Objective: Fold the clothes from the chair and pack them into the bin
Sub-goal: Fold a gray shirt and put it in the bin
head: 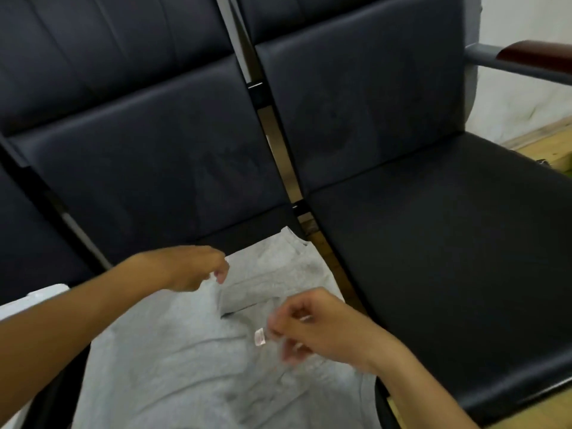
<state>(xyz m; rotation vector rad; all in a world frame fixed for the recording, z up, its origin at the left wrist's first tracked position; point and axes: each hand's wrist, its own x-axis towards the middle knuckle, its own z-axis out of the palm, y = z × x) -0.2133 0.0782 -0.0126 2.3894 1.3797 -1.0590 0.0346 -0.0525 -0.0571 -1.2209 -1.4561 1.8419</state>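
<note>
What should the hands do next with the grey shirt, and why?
Probably lift the top edge and fold it down toward the person. The left hand already pinches the grey shirt near its upper edge, and the right hand has its fingers curled at the cloth beside the small tag. The shirt lies spread and wrinkled on the chair seat, not yet folded.

Lighting: dim, even, soft shadows. Faint sheen on black leather chair seat (448,243). Motion blur on right hand (312,326). Wide-angle bending at edges.
</note>
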